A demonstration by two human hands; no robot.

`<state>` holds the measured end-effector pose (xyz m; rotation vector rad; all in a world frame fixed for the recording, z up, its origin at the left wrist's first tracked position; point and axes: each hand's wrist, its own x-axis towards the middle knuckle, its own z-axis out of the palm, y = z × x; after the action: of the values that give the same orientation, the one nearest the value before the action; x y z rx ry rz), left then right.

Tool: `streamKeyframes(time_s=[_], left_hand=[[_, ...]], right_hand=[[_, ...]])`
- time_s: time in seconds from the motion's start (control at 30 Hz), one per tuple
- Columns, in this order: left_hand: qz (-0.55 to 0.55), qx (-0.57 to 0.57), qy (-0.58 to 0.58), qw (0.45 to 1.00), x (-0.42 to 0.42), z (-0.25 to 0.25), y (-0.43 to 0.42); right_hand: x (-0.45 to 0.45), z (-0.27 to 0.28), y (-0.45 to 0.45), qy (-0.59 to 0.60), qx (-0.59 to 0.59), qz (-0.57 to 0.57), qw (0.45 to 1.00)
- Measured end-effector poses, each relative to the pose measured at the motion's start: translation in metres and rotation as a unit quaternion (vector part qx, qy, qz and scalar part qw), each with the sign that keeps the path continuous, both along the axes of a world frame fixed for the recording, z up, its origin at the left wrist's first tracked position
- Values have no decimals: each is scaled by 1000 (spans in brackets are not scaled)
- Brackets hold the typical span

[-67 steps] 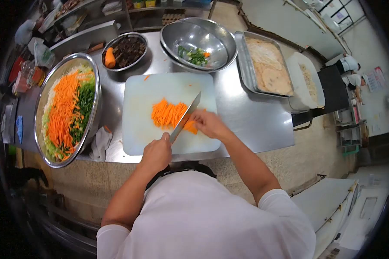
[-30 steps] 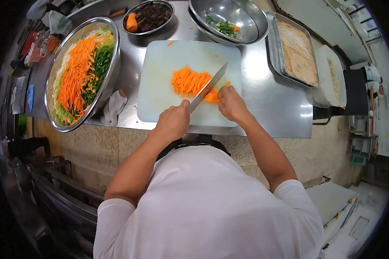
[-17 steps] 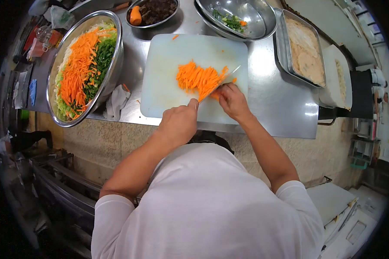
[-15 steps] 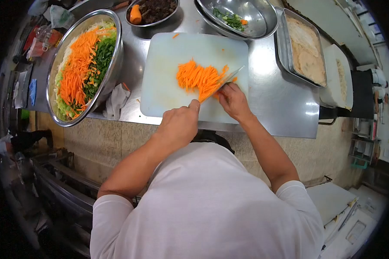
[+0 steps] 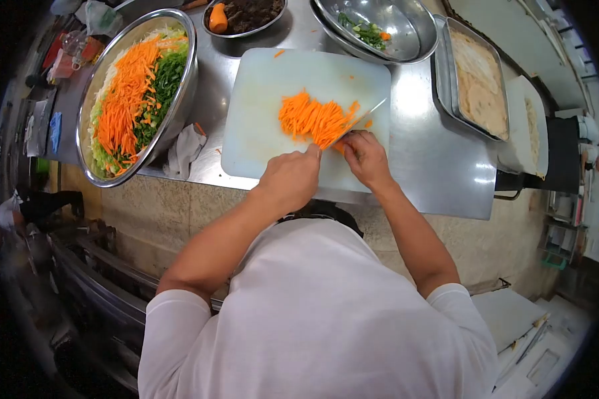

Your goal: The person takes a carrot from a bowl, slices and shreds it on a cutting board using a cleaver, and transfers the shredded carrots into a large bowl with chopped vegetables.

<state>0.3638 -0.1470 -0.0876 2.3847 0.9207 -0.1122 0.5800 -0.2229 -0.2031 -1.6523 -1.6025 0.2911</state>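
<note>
My left hand [image 5: 290, 177] is closed round the handle of a knife [image 5: 361, 120], whose blade slants up to the right over a white cutting board [image 5: 253, 86]. Left of the blade lies a pile of orange carrot strips [image 5: 309, 116]. On the blade's right side my right hand [image 5: 367, 158] has its fingers bent together at a bit of carrot, mostly hidden by the fingers and blade. A small carrot piece [image 5: 369, 124] rests just above those fingers.
At left, a large bowl [image 5: 193, 66] holds shredded carrot and greens; a cloth [image 5: 185, 151] lies beside it. Behind are a dark-filled bowl [image 5: 245, 33] with a carrot piece and stacked bowls [image 5: 406, 54]. Trays [image 5: 448, 86] and a white tub [image 5: 512, 149] stand right.
The view has shifted, then steadied. The knife has tilted lower to the right, with the carrot pile now left of it. Both hands remain at the board, fingers closed.
</note>
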Motion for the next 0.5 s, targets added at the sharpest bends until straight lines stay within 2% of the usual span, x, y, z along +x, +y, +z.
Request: streamKeyframes(time_s=[0.03, 0.17, 0.33, 0.47, 0.5], left_hand=[[-9, -8, 11, 1000, 0, 10, 2], [-11, -5, 10, 1000, -2, -23, 4], [-14, -26, 41, 999, 0, 10, 1], [3, -19, 23, 1000, 3, -8, 2], [-1, -26, 28, 999, 2, 8, 2]], right_hand=[[1, 0, 1, 5, -8, -1, 1000], [-3, 4, 1, 12, -30, -17, 999], [-3, 4, -1, -4, 10, -12, 1000], [-5, 2, -3, -4, 4, -30, 1000], [-7, 5, -5, 15, -8, -35, 999]])
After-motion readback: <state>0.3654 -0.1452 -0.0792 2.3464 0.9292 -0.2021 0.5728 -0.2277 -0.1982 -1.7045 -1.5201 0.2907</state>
